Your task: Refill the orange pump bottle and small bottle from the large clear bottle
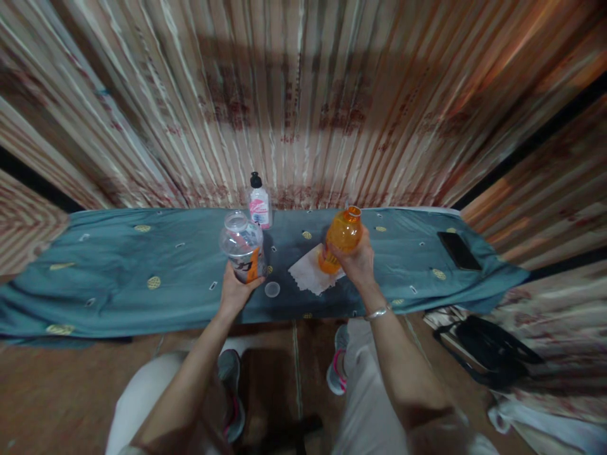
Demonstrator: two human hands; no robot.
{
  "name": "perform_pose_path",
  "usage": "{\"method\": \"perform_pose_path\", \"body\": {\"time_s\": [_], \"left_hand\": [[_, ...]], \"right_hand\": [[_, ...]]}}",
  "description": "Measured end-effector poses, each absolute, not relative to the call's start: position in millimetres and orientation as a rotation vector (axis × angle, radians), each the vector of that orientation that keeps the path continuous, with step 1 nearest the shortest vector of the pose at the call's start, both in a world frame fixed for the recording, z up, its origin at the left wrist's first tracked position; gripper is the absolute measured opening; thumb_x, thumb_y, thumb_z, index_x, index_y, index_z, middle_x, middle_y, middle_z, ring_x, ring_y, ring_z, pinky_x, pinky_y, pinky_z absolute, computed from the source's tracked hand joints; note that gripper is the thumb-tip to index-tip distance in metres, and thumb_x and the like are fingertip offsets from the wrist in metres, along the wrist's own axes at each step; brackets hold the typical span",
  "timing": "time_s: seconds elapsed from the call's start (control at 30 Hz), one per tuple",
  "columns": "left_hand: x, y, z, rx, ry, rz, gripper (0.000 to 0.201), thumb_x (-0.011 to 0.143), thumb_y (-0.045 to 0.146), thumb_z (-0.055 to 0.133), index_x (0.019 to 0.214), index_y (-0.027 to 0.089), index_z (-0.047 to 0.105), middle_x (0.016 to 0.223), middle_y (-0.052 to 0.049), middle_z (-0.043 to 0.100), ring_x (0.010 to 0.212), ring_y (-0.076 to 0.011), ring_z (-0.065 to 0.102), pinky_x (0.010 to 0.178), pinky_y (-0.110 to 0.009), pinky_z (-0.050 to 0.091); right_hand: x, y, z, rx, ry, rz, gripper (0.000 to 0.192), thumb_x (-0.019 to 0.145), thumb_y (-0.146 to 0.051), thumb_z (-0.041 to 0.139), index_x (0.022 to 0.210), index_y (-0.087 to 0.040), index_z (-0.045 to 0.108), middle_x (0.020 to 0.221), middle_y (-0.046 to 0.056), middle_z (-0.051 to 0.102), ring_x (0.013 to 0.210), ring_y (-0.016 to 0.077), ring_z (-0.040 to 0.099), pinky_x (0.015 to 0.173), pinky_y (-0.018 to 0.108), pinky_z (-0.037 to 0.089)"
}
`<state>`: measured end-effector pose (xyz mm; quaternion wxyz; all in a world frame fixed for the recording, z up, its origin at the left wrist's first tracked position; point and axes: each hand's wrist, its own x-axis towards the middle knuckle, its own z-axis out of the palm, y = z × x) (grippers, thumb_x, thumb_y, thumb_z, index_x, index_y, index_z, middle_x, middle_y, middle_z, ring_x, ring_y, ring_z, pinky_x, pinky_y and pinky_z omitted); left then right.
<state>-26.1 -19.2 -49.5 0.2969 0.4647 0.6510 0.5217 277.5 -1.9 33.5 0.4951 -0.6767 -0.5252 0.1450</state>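
Note:
In my left hand [238, 289] is a clear plastic cup [243, 249] with a domed lid and a grey-and-orange print; my fingers wrap its lower part. My right hand [359, 258] grips an orange see-through bottle [343, 235] whose mouth shows no cap. The bottle tilts slightly, over or on a pale cloth or paper with a scalloped edge [307, 273]. A small round translucent lid [272, 289] lies just right of my left hand. Behind the cup stands a white-and-pink bottle [258, 205] with a black top.
A teal cloth with pineapple prints [118, 253] covers the narrow table. A dark phone [458, 251] lies at its right end. Striped curtains [294, 114] hang close behind. On the floor to the right sits a black bag [493, 351].

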Motion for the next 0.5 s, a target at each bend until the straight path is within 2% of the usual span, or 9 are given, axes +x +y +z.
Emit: {"method": "perform_pose_path", "body": {"time_s": [0.13,0.2,0.37,0.5], "left_hand": [[-36,-29,-49,1.239,1.753,1.439,0.083,0.046,0.031,0.096,0.118,0.022,0.056,0.125,-0.011,0.065,0.13,-0.035,0.06,0.115,-0.053,0.044],[-41,-42,-52,1.217,1.774,1.47,0.08,0.052,0.033,0.093,0.122,0.023,0.054,0.133,-0.012,0.061,0.137,-0.0352,0.055,0.118,-0.053,0.041],[-39,-94,-53,1.227,1.706,1.479,0.062,0.064,0.046,0.084,0.116,0.024,0.057,0.12,-0.011,0.064,0.12,-0.0334,0.064,0.109,-0.056,0.049],[-12,-113,-44,1.337,1.561,1.435,0.05,0.068,0.046,0.084,0.11,0.025,0.065,0.117,-0.009,0.067,0.114,-0.0303,0.067,0.106,-0.052,0.053]], "right_hand": [[279,1,34,-1.605,-1.285,0.406,0.088,0.062,-0.052,0.083,0.138,-0.019,0.053,0.118,0.016,0.076,0.108,0.0387,0.075,0.091,0.052,0.062],[280,3,33,-1.575,-1.283,0.412,0.09,0.06,-0.054,0.084,0.137,-0.02,0.053,0.121,0.016,0.075,0.108,0.0386,0.075,0.092,0.052,0.062],[281,3,28,-1.507,-1.278,0.429,0.089,0.06,-0.056,0.084,0.136,-0.02,0.055,0.125,0.017,0.074,0.109,0.0357,0.074,0.094,0.049,0.061],[282,3,26,-1.444,-1.275,0.417,0.085,0.061,-0.056,0.084,0.133,-0.021,0.056,0.121,0.014,0.077,0.105,0.0324,0.075,0.091,0.046,0.061]]}}
